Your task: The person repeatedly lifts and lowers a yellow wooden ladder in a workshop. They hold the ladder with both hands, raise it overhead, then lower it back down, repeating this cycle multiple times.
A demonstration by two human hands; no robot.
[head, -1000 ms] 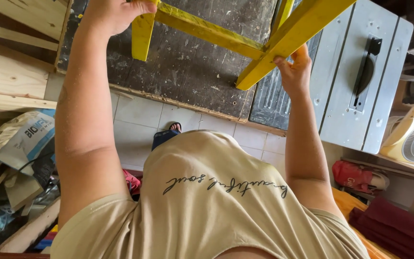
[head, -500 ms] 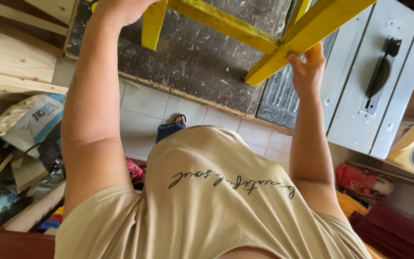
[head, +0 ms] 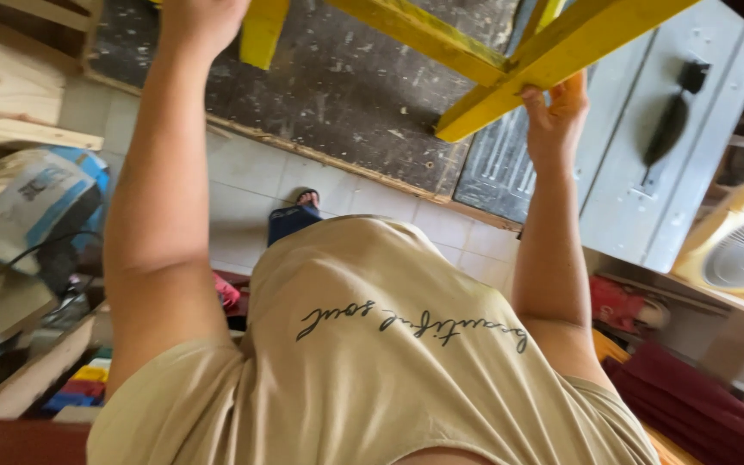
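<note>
A: What sits nearest?

B: The person's tan shirt (head: 372,379), filling the near middle. Near left of it there is an open wooden box (head: 32,379) with coloured blocks (head: 79,386) stacked in it, yellow over red and blue. On the near right lies a dark red cloth (head: 691,405).

A: And a little farther out?

B: On the left a white and blue sack (head: 36,202) lies on its side; what it holds I cannot tell. On the right stands a cream fan (head: 738,250), beside a grey table saw (head: 665,146). A sandalled foot (head: 294,215) shows on the pale floor tiles (head: 251,189).

A: The hands?

B: Both reach to the far edge. The right hand (head: 557,108) has its fingers curled around a bar of the yellow wooden frame (head: 492,60), which is held above a dark speckled board (head: 346,86). The left hand (head: 204,17) is up at the frame's far left leg, cut off by the top edge, so I cannot tell how it grips.
</note>
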